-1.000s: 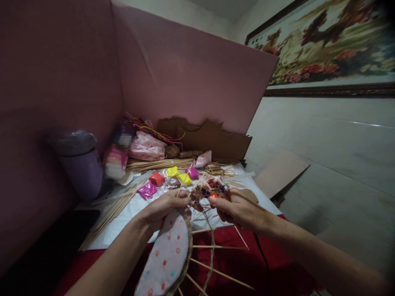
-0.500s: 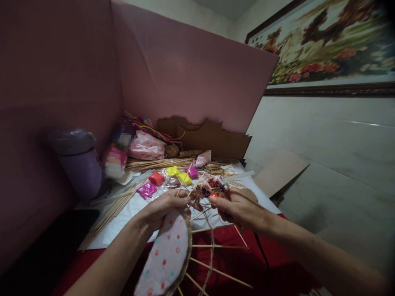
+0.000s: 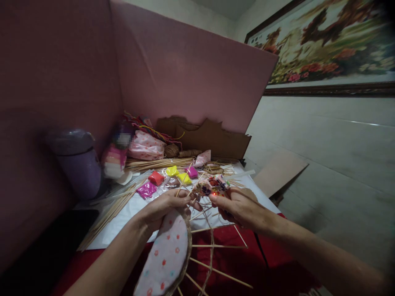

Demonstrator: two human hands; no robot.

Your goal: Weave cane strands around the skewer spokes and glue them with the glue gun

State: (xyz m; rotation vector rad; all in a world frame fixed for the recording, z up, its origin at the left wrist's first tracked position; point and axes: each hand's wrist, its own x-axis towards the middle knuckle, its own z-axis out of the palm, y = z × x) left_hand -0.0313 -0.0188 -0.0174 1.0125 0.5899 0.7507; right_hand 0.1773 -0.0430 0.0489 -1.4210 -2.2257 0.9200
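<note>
My left hand [image 3: 174, 205] is closed around the upper edge of a round stick-and-twine piece [image 3: 163, 257]. Its base is covered in white cloth with small red and teal flower prints and rimmed in twine. Thin wooden sticks [image 3: 220, 246] fan out from the rim, with a strand of twine [image 3: 211, 255] woven across them. In my right hand [image 3: 239, 207] is a floral-patterned glue gun [image 3: 211, 185] with a small lit red light. Its front end lies close to my left fingertips and the upper sticks; exact contact is hidden. A black cord [image 3: 261, 250] hangs below my right hand.
Clay packets [image 3: 156, 178] in several colours lie on the white board [image 3: 114, 230], beside wooden sticks [image 3: 111, 213]. Behind are a twine ball [image 3: 172, 151], printed cloth [image 3: 148, 144] and torn cardboard [image 3: 212, 139]. A purple bin [image 3: 78, 168] stands left. Red cloth [image 3: 234, 267] lies below.
The floral glue gun has turned slightly in my right hand. My left hand and the stick piece stay almost still.
</note>
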